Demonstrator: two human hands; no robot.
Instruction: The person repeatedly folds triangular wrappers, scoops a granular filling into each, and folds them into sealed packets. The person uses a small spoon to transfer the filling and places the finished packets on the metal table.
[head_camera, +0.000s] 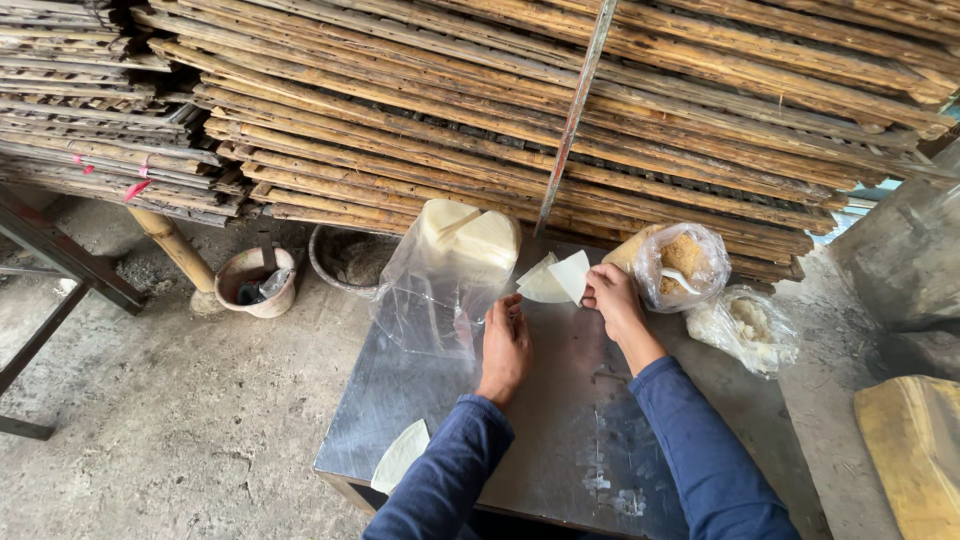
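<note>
View from the head camera, looking down on a metal-topped desk (560, 440) that stands on a concrete floor (180, 420). Both forearms wear dark blue sleeves.

Right hand (612, 298): at the far middle of the desk, fingers pinched on the right edge of a pale, thin, fan-shaped wrapper sheet (572, 274). A second pale sheet (540, 285) lies just left of it, the two overlapping.

Left hand (506, 345): resting on the desk just near and left of the sheets, fingers loosely curled and grasping nothing clearly; its fingertips lie at the edge of a clear plastic bag (425, 300). Whether they press on the plastic cannot be told.

The clear plastic bag stands at the far left of the desk and holds a stack of pale wrappers (468, 238) in its upper part.

Far right of the desk: an open plastic bag of brown crumbly filling (685, 262) with a white spoon in it, just beside the right hand. Further right, a smaller bag of pale lumps (748, 325).

Near left corner of the desk: one more pale wrapper piece (400, 455), hanging partly over the edge.

Background: stacked bamboo racks (520, 110) across the far side; on the floor to the left, a small pot (258, 280) and a round basin (348, 258).
</note>
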